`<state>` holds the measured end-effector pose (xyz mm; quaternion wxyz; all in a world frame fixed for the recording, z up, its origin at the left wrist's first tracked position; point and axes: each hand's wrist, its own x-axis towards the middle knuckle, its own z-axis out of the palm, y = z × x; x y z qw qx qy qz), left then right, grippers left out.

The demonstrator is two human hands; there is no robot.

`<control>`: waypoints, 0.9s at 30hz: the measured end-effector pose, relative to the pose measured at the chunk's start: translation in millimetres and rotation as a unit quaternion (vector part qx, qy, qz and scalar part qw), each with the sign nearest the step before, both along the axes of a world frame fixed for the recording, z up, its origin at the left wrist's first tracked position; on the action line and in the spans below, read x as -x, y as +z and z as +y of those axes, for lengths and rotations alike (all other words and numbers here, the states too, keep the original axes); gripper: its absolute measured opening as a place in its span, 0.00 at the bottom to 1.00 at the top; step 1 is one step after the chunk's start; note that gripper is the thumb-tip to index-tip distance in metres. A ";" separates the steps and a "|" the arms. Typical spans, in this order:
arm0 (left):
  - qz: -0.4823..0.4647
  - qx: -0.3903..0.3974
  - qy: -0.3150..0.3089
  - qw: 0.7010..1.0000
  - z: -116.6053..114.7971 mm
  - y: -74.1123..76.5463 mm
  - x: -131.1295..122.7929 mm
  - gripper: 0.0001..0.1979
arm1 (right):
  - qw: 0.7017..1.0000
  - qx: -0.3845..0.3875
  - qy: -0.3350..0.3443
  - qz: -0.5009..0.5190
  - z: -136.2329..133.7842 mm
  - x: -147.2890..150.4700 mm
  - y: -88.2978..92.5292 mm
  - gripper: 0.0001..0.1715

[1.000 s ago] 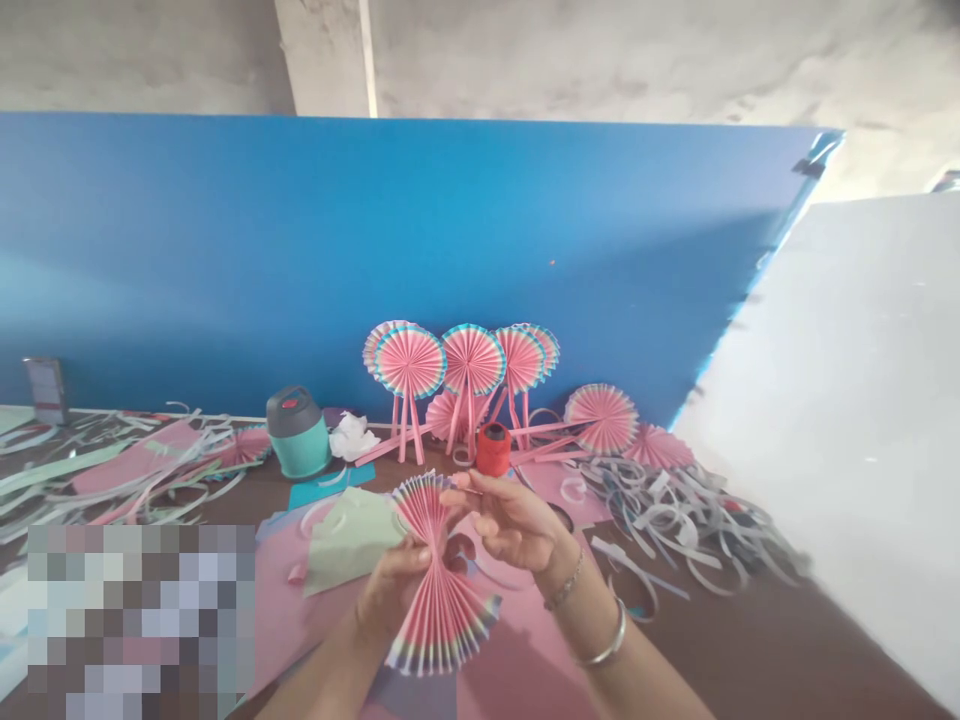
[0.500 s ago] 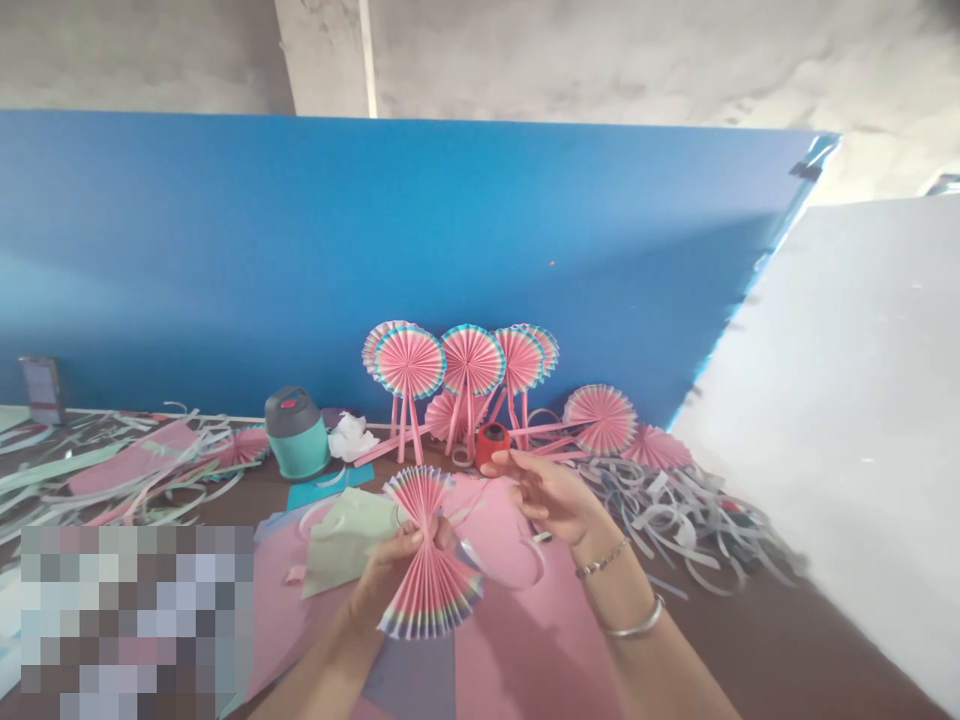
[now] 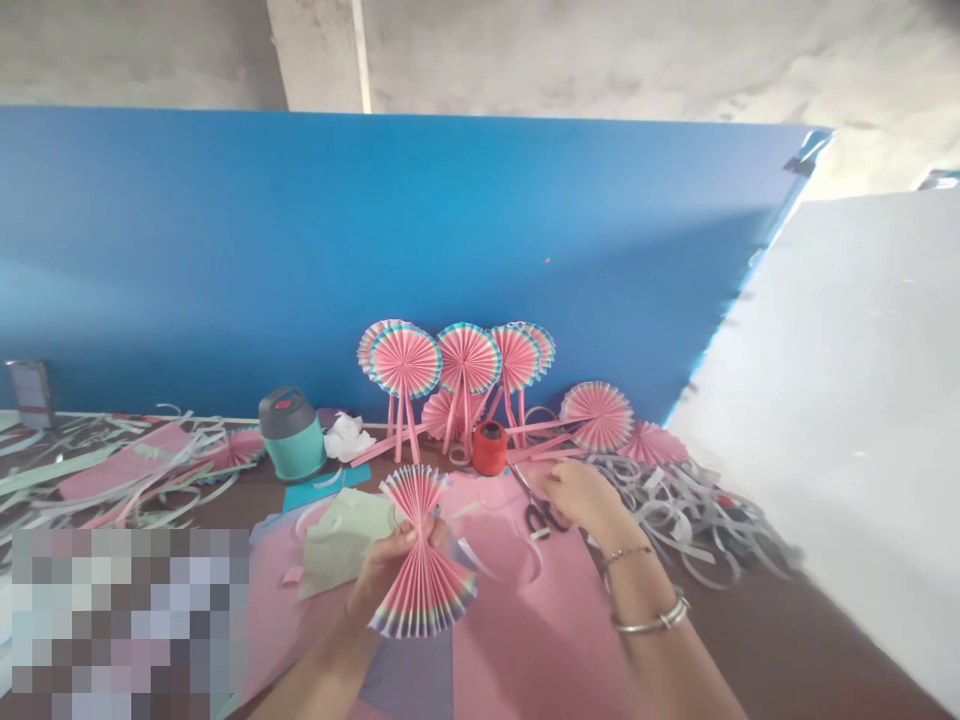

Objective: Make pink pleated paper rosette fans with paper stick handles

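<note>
My left hand (image 3: 386, 560) is closed around the pinched middle of a pleated pink paper fan (image 3: 427, 600). The fan flares out above and below my fingers like a bow tie, with pale, bluish pleat edges. My right hand (image 3: 589, 497) hovers over the right side of the pink paper, just right of a pair of dark-handled scissors (image 3: 537, 515). Its fingers point left and are blurred and partly hidden, so whether they hold anything is unclear. A red spool (image 3: 490, 452) stands beyond the scissors.
Finished round paper fans (image 3: 405, 362) on pink sticks lean against the blue partition (image 3: 300, 230). Near them are a teal and grey container (image 3: 294, 440) and crumpled white tissue (image 3: 348, 438). Paper strips (image 3: 667, 510) heap at right, more at left. Pink sheets (image 3: 525, 620) cover the tabletop.
My right hand has moved right and away from the red spool, uncovering the spool and the scissors. My left hand still holds the fan in nearly the same place.
</note>
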<state>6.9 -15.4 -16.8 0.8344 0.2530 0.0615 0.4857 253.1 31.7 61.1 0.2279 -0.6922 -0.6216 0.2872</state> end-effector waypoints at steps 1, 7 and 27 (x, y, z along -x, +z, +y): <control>-0.005 0.000 -0.004 1.000 0.1 -0.3 -0.5 0.08 | 0.999 -0.018 0.007 -0.038 -2.1 1.0 1.9 0.29; -0.003 -0.011 -0.015 1.000 0.2 -6.0 -1.7 0.07 | 0.981 -0.066 0.146 0.108 -11.0 34.8 1.0 0.17; 0.119 0.014 0.031 0.992 0.3 3.1 0.7 0.06 | 0.945 0.016 0.280 0.170 -16.7 51.6 -1.2 0.13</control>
